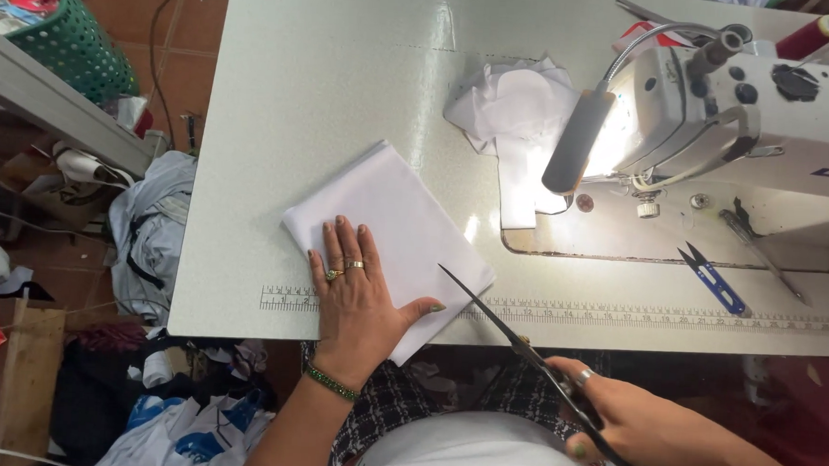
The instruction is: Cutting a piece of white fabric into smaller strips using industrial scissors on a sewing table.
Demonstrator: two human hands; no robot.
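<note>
At the far left, off the worktop [281, 87], a green basket [64, 45] stands, with heaped cloth and bags on the floor below it. The worktop's left half lies bare, giving open room on the far side of the folded white cloth [391, 232], which rests near the near edge, its near corner hanging slightly past that edge over the printed ruler strip [616, 314]. The cloth sits turned, its long axis running from far left to near right. The left hand [360, 301] presses flat on the cloth's near-left part, fingers [339, 244] spread and pointing away, thumb out to the right; it grips nothing. Just right of the thumb, the scissors [499, 321] slant from near right to far left, the tip over the cloth's right edge. The right hand [630, 424], below the near edge, is closed around the handles. Farther right lie white scraps [513, 107], a lit sewing machine [746, 108] and blue snips [713, 279].
</note>
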